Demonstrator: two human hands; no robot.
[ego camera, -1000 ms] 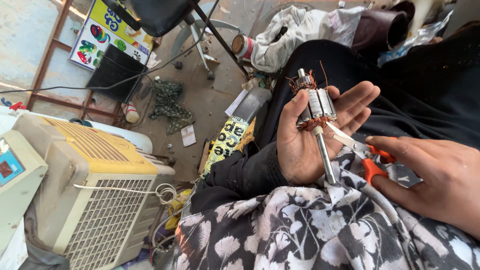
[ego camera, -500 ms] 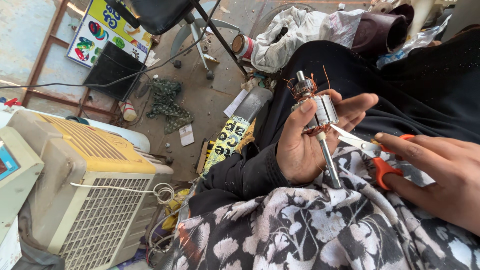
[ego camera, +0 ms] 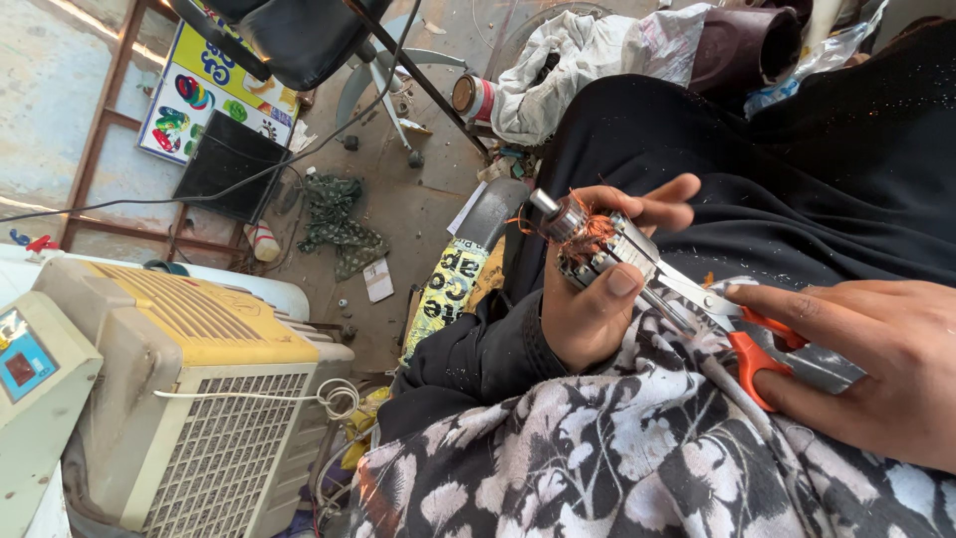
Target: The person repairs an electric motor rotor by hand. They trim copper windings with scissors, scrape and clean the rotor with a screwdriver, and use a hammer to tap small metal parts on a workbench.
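Cluttered dusty floor, air cooler [ego camera: 189, 399] left of lap. Motor armature [ego camera: 588, 244] clamped in left hand [ego camera: 588, 299] above floral cloth [ego camera: 597, 448]. Right hand [ego camera: 876, 369] closed on orange scissors [ego camera: 732, 324], blades at windings. Risk: slip nicks thumb, copper strands fly.

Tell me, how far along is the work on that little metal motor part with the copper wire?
Partway, it seems. Frayed copper wire sticks out loose at one end of the small grey metal motor rotor with a shaft, so some winding looks pulled free. In hand: the left hand grips the rotor while the right hand works orange-handled scissors against it. Left: wire remains on the rotor.
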